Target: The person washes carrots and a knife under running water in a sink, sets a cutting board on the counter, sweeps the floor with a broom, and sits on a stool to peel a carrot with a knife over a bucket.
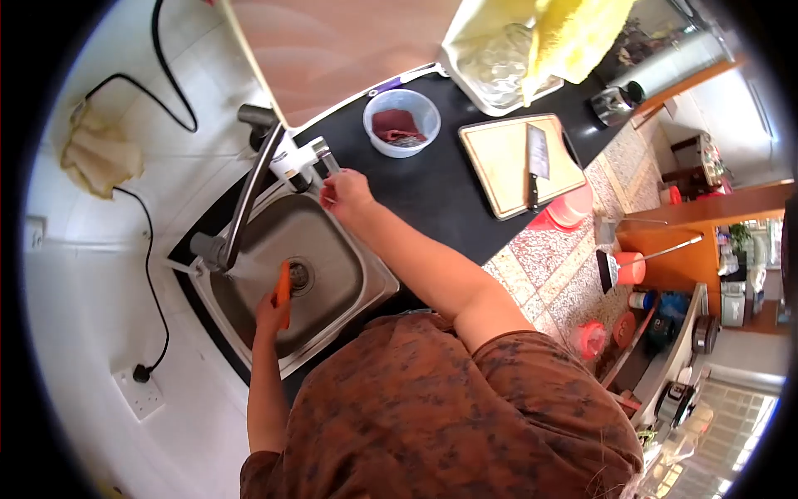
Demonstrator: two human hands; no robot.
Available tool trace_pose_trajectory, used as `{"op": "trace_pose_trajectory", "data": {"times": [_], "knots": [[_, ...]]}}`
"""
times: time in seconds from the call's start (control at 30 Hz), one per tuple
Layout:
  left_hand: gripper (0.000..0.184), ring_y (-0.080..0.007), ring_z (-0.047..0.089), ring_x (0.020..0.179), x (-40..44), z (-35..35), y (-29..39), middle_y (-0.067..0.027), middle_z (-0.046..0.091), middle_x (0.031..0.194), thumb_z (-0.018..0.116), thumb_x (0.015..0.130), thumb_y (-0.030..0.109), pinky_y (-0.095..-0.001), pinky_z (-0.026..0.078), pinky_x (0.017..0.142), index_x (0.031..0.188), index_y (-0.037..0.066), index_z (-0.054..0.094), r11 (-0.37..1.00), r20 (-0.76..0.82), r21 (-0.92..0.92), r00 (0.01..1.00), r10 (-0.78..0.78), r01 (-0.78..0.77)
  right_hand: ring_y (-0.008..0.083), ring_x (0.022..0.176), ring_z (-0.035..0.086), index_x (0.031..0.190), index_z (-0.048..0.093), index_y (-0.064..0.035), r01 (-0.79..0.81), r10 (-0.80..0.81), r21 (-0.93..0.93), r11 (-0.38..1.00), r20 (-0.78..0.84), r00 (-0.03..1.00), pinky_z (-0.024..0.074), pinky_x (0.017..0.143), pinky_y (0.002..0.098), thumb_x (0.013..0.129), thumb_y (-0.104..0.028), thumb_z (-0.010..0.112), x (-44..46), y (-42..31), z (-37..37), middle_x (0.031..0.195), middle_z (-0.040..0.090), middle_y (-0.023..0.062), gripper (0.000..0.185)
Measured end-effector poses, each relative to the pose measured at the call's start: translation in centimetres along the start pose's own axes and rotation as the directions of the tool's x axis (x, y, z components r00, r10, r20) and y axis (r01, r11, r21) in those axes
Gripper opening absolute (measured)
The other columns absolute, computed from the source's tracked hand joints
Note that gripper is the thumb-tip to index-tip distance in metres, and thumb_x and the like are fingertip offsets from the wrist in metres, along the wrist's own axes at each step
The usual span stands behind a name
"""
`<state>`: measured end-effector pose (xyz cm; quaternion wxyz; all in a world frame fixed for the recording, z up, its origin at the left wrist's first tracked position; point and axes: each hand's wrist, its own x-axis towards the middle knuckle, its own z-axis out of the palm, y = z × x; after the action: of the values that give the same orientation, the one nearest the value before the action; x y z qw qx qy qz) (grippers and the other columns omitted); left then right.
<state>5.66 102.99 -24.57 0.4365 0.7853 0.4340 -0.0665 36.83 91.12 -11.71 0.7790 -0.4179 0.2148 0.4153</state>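
My left hand [268,316] is closed around an orange carrot [284,293] and holds it tilted inside the steel sink [332,241], close to the drain [299,277]. The dark tap spout [253,200] reaches over the basin, and a faint spray shows below its grey head [209,249]. At the sink's back corner, my right hand [347,196] has its fingers curled beside a white fitting with a shiny metal end [316,158]. What those fingers grip is too small to make out.
On the black counter stand a plastic bowl of dark red meat [399,125] and a cutting board [490,170] carrying a cleaver [536,158]. Behind them are a white tray [455,62] of clear items and a yellow cloth [578,37]. A cord runs to the wall socket [137,392].
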Motion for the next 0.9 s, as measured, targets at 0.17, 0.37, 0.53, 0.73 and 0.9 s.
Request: {"op": "trace_pose_trajectory", "data": {"times": [0.17,0.37,0.53,0.73,0.9], "knots": [[0.049,-0.0241,0.063,0.088,-1.9,0.1,3.5,-0.0138,0.064,0.096,0.07,0.068,0.023,-0.0324,0.047,0.078,0.111,0.002,0.058,0.996,-0.002,0.072,0.999,-0.044,0.044,0.0215,0.067,0.054,0.087,0.05,-0.0023,0.055,-0.05,-0.065,0.996,0.078,0.996,0.0453,0.055,0.0339,0.079,-0.003,0.05,-3.0,-1.6,2.5,0.08,0.05,0.0107,0.008],[0.057,-0.03,0.062,0.094,-2.2,0.3,5.3,-0.0159,0.063,0.102,0.065,0.071,0.018,-0.0363,0.046,0.083,0.124,0.005,0.049,0.938,0.065,0.336,0.996,0.068,-0.087,0.021,0.076,0.06,0.092,0.055,-0.001,0.617,-0.395,-0.757,0.215,0.511,0.764,0.0483,0.059,0.0354,0.084,-0.009,0.046,-1.0,7.9,-1.8,0.084,0.06,0.009,0.015],[0.06,-0.0313,0.056,0.105,-1.5,0.8,3.3,-0.0175,0.059,0.113,0.064,0.069,0.017,-0.0364,0.043,0.088,0.126,0.008,0.047,0.94,0.156,0.242,0.966,0.206,-0.239,0.0315,0.088,0.061,0.093,0.063,-0.0045,0.609,0.505,-0.025,-0.793,0.532,0.68,0.0466,0.077,0.0423,0.078,-0.019,0.054,-3.8,14.6,-7.8,0.097,0.064,0.0152,0.023],[0.056,-0.0338,0.059,0.098,0.1,1.3,-0.9,-0.0208,0.06,0.106,0.068,0.063,0.015,-0.0389,0.046,0.083,0.117,0.006,0.053,0.848,0.127,0.293,0.897,0.423,-0.441,0.027,0.087,0.062,0.095,0.064,-0.0048,0.888,0.428,-0.46,0.001,0.803,0.416,0.0459,0.072,0.0416,0.078,-0.021,0.057,-11.5,7.0,0.6,0.092,0.066,0.0128,0.025],[0.052,-0.0334,0.06,0.096,-2.0,0.2,6.5,-0.02,0.062,0.103,0.068,0.063,0.017,-0.0399,0.046,0.082,0.113,0.007,0.057,0.845,0.277,0.497,0.959,0.063,-0.199,0.0313,0.085,0.061,0.091,0.064,-0.0051,0.931,0.439,-0.075,-0.357,0.866,0.238,0.0467,0.07,0.0413,0.077,-0.019,0.058,-7.5,7.8,-4.9,0.085,0.065,0.0135,0.021]]}}
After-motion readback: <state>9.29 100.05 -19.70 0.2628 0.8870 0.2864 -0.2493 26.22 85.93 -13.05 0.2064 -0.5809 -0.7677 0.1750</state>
